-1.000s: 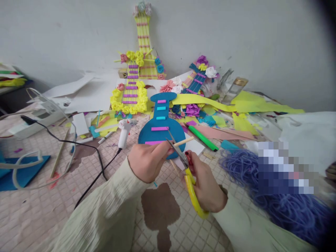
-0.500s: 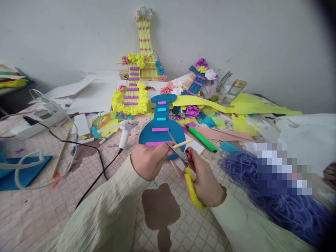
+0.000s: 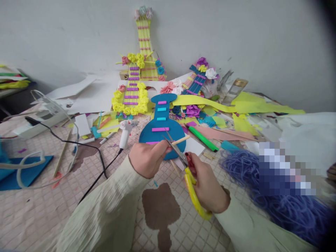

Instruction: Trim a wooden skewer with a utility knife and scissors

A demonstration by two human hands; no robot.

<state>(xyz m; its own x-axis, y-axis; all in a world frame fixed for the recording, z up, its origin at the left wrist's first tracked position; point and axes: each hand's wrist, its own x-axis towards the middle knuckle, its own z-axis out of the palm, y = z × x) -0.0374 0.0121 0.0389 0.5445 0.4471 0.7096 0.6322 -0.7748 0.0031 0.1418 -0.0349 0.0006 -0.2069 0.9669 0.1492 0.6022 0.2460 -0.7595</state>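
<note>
A thin pale wooden stick (image 3: 182, 139) is pinched between the thumb and fingers of my left hand (image 3: 145, 159), its free end pointing right. My right hand (image 3: 211, 185) grips yellow-handled scissors (image 3: 193, 192) by their loops. The scissor blades are parted and cross the stick close to my left fingertips. Just beyond both hands lies a blue guitar-shaped cutout (image 3: 147, 131) with purple and light-blue strips across it; my hands and the blades hide part of its lower edge.
A white glue gun (image 3: 126, 134) with a black cord stands left of the cutout. Blue-violet yarn (image 3: 241, 171) is heaped at right, near a green marker-like stick (image 3: 202, 139). Behind are decorated paper guitars (image 3: 131, 91), yellow crepe paper (image 3: 252, 103) and scraps. A power strip (image 3: 39, 122) lies left.
My right hand and the scissors have shifted slightly right and down. The stick has moved a little left and up with my left hand, which still pinches it.
</note>
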